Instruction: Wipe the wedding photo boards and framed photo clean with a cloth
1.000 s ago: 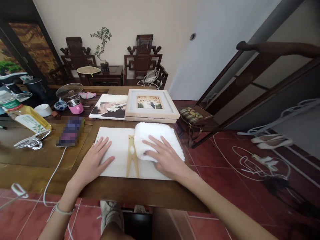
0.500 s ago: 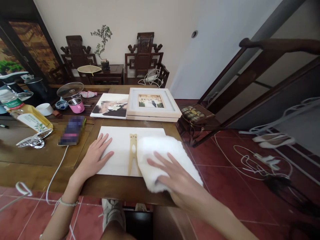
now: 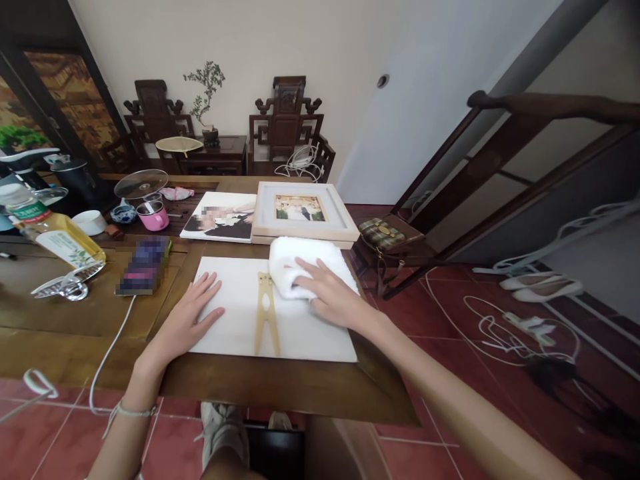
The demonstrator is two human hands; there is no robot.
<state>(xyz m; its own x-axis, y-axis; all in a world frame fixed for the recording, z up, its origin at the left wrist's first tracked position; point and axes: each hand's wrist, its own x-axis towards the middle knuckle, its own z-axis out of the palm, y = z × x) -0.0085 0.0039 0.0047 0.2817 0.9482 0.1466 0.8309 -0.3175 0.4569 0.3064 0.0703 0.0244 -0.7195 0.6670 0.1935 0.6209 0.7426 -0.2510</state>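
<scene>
A white rectangular board [image 3: 225, 333] lies flat near the front edge of the wooden table. On its middle is a tan, two-legged stand [image 3: 267, 313] with a cat-like head. My left hand [image 3: 193, 313] rests on the board's left side, fingers spread and holding nothing. A fluffy white cloth [image 3: 300, 253] is bunched under my right hand [image 3: 325, 293], whose fingers press and grip it. That cloth covers the board's far right corner and reaches close to the framed picture behind.
Behind the board sit a framed photo [image 3: 303, 210] and a photo panel [image 3: 215, 217]. To the left are a phone [image 3: 144, 265] with a white cable, an oil bottle [image 3: 63, 230], a silver hair claw [image 3: 70, 280] and a pink cup [image 3: 153, 215]. A wooden chair [image 3: 500, 147] stands at right.
My right hand and the cloth have moved away from me, from the board's near right part to its far right corner. My left hand stays in place on the board.
</scene>
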